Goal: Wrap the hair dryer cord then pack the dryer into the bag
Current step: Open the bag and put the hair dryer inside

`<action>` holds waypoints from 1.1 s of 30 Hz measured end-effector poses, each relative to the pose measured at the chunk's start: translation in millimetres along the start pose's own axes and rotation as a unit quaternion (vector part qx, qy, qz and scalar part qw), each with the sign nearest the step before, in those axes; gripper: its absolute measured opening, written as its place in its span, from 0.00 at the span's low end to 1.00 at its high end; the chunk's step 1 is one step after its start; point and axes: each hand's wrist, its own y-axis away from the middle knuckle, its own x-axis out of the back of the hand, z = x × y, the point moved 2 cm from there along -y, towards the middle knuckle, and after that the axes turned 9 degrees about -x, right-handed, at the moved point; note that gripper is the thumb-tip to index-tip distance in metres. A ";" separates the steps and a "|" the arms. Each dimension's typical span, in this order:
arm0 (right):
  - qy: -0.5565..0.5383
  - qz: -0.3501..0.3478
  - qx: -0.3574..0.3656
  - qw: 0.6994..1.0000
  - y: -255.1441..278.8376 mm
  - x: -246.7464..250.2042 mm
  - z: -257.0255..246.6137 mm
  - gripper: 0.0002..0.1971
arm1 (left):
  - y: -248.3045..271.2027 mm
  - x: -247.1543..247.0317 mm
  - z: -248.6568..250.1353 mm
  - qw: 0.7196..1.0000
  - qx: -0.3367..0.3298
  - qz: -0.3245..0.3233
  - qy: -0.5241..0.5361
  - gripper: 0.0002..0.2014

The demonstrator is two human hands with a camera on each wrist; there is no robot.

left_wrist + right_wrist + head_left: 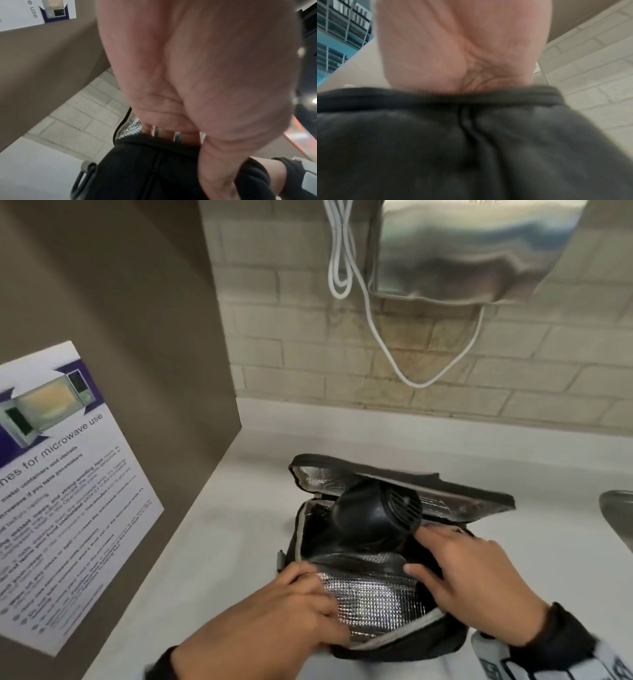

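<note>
Rigid hair dryer (373,517) half inside soft bag (383,642); left hand (274,621) pinches the bag's rim, right hand (479,580), fingers spread, presses the dryer's barrel.

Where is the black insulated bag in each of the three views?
Head: the bag sits lower centre on the counter, open, with the hair dryer in it.
Left wrist: its black outer wall fills the lower middle.
Right wrist: blurred dark fabric across the lower half.
Shared landmark: the pale brick wall.
</note>
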 end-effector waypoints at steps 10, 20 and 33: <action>-0.004 0.091 0.024 0.996 -3.5 -44.8 -9.5 0.26 | 17.7 -20.9 -2.0 0.994 -0.006 0.012 0.111 0.15; -0.024 0.037 0.006 0.999 4.8 -28.6 -7.6 0.26 | 9.9 11.5 -8.5 0.974 0.062 0.059 0.210 0.07; -0.051 -0.045 -0.031 0.997 11.6 -26.0 -21.7 0.21 | 7.9 1.3 -3.5 0.960 0.062 0.070 0.263 0.07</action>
